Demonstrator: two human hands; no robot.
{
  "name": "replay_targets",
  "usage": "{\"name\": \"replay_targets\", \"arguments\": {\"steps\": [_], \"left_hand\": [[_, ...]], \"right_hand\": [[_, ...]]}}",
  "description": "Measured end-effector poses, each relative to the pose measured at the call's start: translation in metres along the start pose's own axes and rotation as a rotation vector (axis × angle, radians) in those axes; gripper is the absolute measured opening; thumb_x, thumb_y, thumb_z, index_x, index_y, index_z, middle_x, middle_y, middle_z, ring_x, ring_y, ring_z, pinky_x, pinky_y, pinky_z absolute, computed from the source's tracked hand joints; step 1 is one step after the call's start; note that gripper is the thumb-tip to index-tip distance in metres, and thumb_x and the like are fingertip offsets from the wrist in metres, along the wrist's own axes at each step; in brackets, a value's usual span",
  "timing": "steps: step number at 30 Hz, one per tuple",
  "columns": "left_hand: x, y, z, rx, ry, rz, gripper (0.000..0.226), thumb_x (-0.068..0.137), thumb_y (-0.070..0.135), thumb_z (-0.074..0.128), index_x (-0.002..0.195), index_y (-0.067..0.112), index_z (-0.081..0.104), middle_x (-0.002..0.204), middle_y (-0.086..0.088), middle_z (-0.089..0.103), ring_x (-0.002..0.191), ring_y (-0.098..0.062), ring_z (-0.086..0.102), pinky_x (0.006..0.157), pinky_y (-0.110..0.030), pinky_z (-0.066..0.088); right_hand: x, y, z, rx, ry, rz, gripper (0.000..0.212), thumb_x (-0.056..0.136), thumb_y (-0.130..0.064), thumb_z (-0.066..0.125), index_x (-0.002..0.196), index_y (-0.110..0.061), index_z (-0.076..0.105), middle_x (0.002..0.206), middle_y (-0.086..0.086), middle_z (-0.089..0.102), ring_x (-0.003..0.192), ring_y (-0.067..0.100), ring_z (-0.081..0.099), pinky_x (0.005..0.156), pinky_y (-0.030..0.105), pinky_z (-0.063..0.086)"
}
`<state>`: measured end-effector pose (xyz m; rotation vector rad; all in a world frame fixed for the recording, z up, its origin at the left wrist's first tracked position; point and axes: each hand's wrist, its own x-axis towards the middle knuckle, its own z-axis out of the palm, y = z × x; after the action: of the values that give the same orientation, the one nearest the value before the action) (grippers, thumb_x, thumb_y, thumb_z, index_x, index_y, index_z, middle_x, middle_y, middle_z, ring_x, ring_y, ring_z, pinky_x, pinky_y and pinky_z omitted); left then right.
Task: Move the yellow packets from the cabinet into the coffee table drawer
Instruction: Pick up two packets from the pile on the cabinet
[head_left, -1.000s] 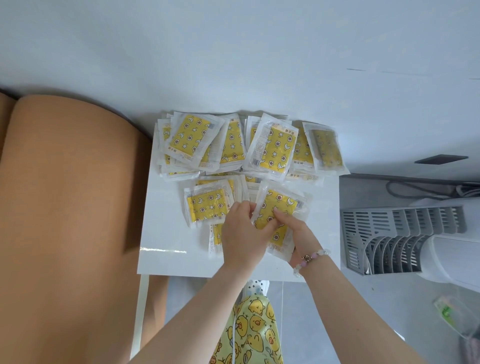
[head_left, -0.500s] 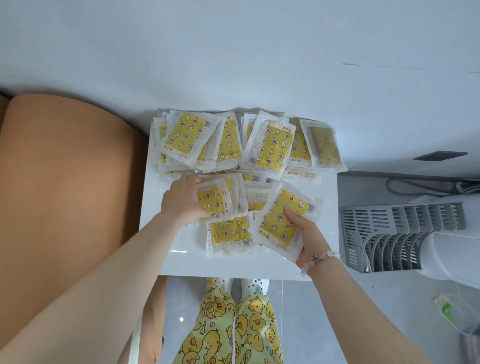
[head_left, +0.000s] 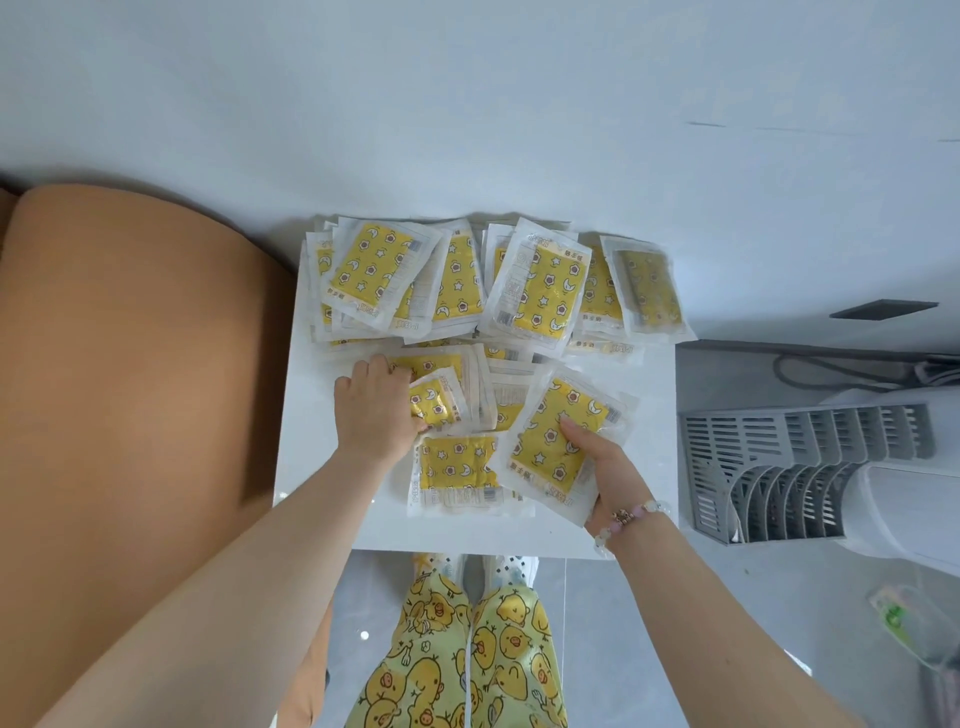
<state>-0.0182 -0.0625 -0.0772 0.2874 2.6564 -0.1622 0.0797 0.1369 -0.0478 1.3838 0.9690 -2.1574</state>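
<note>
My left hand (head_left: 374, 415) curls over the edge of a small stack of yellow packets (head_left: 439, 402); my right hand (head_left: 608, 467) pinches a single packet (head_left: 556, 431), thumb on top, its long axis slanting away rightward from my fingertips. A loose packet (head_left: 457, 467) lies flat between both hands, nearer my left fingers. The heap (head_left: 535, 291) sits beyond my fingertips on the cabinet top (head_left: 322, 467). Labels and barcodes are too small to read

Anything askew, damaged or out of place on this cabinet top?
Nothing looks torn or spilled. The yellow packets lie in a loose, overlapping heap on the cabinet top, tilted every way. The left hand grips a packet that looks bent; the right hand holds a second packet.
</note>
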Motion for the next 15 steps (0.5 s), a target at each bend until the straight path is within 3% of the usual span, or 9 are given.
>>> {"name": "replay_targets", "arguments": {"steps": [3, 8, 11, 13, 15], "left_hand": [[-0.005, 0.0, -0.012, -0.207, -0.007, -0.024, 0.048, 0.08, 0.046, 0.068, 0.118, 0.018, 0.057, 0.112, -0.003, 0.058, 0.106, -0.023, 0.054, 0.083, -0.032, 0.04], [-0.021, 0.01, -0.053, -0.911, 0.074, -0.178, 0.037, 0.082, 0.031, 0.071, 0.113, 0.017, 0.055, 0.095, 0.002, 0.064, 0.085, -0.017, 0.06, 0.067, -0.025, 0.043], [-0.029, 0.018, -0.078, -1.459, -0.051, -0.275, 0.028, 0.079, 0.024, 0.075, 0.102, 0.022, 0.06, 0.091, 0.008, 0.068, 0.079, -0.008, 0.066, 0.066, -0.023, 0.052], [-0.037, 0.026, -0.086, -1.581, -0.158, -0.201, 0.022, 0.078, 0.022, 0.074, 0.095, 0.028, 0.062, 0.088, 0.01, 0.071, 0.078, -0.007, 0.069, 0.067, -0.025, 0.055], [-0.044, 0.039, -0.085, -1.54, -0.238, -0.088, 0.02, 0.077, 0.02, 0.075, 0.09, 0.029, 0.063, 0.082, 0.013, 0.072, 0.075, -0.004, 0.07, 0.067, -0.023, 0.057]], "right_hand": [[0.0, -0.002, 0.003, -0.009, -0.006, -0.005, 0.015, 0.085, -0.02, 0.065, 0.098, -0.015, 0.069, 0.095, 0.01, 0.073, 0.078, 0.024, 0.071, 0.07, 0.041, 0.059], [0.0, -0.006, 0.001, -0.032, 0.012, -0.02, 0.016, 0.086, -0.02, 0.065, 0.101, -0.015, 0.069, 0.104, 0.012, 0.071, 0.098, 0.03, 0.067, 0.083, 0.044, 0.054], [0.0, -0.005, 0.004, -0.022, -0.001, -0.013, 0.019, 0.086, -0.02, 0.064, 0.103, -0.014, 0.069, 0.107, 0.013, 0.071, 0.1, 0.031, 0.066, 0.086, 0.045, 0.053], [-0.001, -0.006, 0.006, -0.015, -0.022, -0.003, 0.021, 0.085, -0.02, 0.064, 0.105, -0.012, 0.069, 0.108, 0.014, 0.07, 0.102, 0.032, 0.066, 0.089, 0.047, 0.052], [-0.001, -0.007, 0.007, -0.004, -0.047, -0.001, 0.027, 0.082, -0.019, 0.066, 0.108, -0.011, 0.069, 0.109, 0.015, 0.069, 0.103, 0.034, 0.065, 0.09, 0.048, 0.051]]}}
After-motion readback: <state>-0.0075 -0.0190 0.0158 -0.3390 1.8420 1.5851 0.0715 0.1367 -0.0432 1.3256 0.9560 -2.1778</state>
